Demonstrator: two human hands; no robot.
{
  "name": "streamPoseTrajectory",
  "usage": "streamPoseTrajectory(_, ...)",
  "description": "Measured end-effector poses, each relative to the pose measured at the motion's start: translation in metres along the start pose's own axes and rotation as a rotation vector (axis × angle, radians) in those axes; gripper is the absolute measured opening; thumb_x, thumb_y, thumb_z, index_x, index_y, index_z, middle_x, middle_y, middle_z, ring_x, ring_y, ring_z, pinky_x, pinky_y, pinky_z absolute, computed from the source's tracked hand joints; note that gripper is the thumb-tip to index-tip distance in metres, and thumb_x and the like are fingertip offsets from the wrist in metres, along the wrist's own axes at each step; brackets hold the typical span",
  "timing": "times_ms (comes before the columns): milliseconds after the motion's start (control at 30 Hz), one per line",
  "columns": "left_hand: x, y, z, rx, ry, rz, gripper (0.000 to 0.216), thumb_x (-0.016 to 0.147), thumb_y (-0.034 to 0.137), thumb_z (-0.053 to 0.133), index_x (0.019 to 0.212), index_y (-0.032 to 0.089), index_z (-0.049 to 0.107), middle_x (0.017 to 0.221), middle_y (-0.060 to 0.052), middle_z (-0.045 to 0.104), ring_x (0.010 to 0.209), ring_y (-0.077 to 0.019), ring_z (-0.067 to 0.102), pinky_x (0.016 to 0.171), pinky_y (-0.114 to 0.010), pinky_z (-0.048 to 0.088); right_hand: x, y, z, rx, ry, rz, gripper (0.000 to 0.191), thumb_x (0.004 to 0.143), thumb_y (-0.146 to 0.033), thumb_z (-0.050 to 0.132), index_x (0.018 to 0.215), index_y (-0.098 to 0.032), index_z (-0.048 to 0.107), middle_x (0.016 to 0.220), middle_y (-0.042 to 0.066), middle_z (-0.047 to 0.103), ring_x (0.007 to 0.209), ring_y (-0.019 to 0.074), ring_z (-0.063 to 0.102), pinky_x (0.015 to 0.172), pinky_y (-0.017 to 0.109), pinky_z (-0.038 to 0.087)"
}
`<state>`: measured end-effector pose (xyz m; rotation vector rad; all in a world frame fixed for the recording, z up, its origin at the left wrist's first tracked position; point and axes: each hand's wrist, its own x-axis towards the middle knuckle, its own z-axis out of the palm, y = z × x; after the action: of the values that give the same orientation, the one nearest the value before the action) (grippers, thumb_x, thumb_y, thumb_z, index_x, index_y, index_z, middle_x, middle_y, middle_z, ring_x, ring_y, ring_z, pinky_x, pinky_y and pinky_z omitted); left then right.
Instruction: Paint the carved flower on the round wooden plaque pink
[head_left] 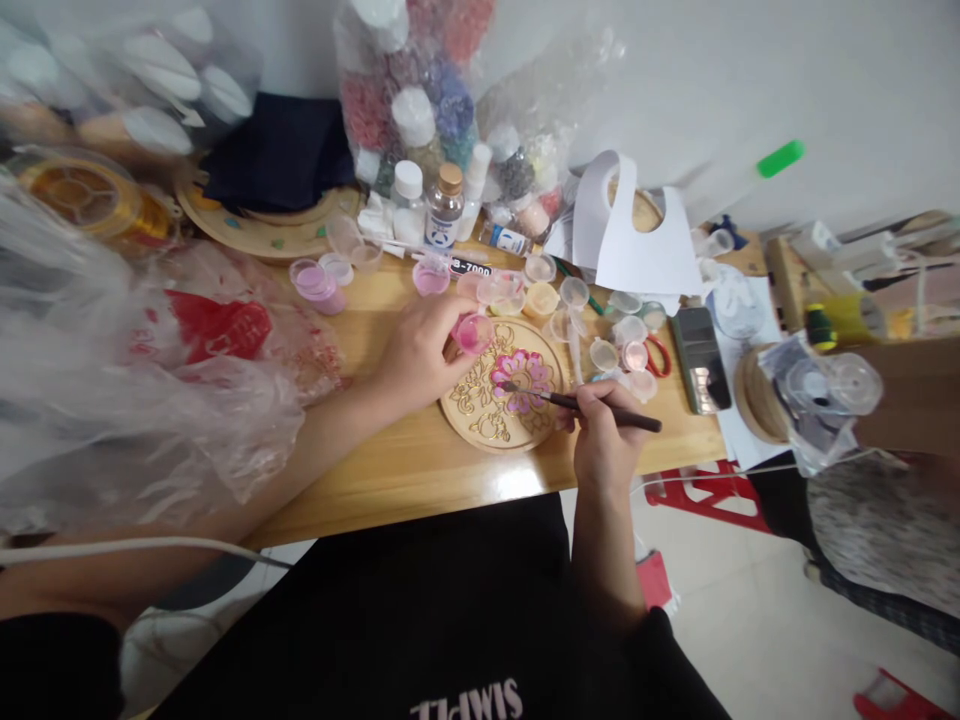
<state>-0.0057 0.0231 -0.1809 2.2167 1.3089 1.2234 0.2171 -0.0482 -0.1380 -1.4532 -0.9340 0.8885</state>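
Observation:
A round wooden plaque (480,432) lies on the table, with gold-outlined flowers on it. One large flower (523,380) is partly coloured pink and purple. My left hand (424,350) is closed on a small plastic cup of pink paint (474,333), tilted over the plaque's upper left edge. In my right hand (600,430) is a paintbrush (592,404) with a dark handle, gripped like a pen. The bristles are at the left part of the large flower; whether they touch it I cannot tell.
Several small paint cups (541,298) stand behind the plaque, near a glue tube (471,268) and bottles (444,205). A phone (702,358) and red-handled scissors (658,356) are on the right. Crumpled plastic bags (225,400) cover the left side. Another person (885,520) is at right.

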Motion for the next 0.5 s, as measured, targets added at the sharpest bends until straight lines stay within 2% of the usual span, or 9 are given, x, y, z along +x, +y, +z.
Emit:
streamPoseTrajectory(333, -0.0007, 0.0006, -0.0001, -0.036, 0.022, 0.03, 0.021, 0.096, 0.019, 0.068, 0.117, 0.019, 0.062, 0.107, -0.007, 0.076, 0.099, -0.0233, 0.073, 0.091, -0.037, 0.059, -0.0001, 0.0043, -0.0001, -0.003, 0.01, 0.01, 0.018, 0.077, -0.03, 0.076, 0.065, -0.023, 0.064, 0.05, -0.006, 0.064, 0.043, 0.0121, 0.059, 0.043, 0.024, 0.044)
streamPoseTrajectory(500, -0.0005, 0.0003, 0.0, -0.003, 0.032, 0.056, 0.021, 0.096, 0.018, 0.067, 0.116, 0.019, 0.061, 0.106, -0.007, 0.077, 0.097, -0.022, 0.073, 0.088, -0.034, 0.058, 0.0002, 0.0014, 0.0009, 0.012, 0.024, 0.016, 0.016, 0.075, -0.029, 0.075, 0.062, -0.023, 0.066, 0.048, -0.006, 0.063, 0.041, 0.0118, 0.056, 0.041, 0.023, 0.042)
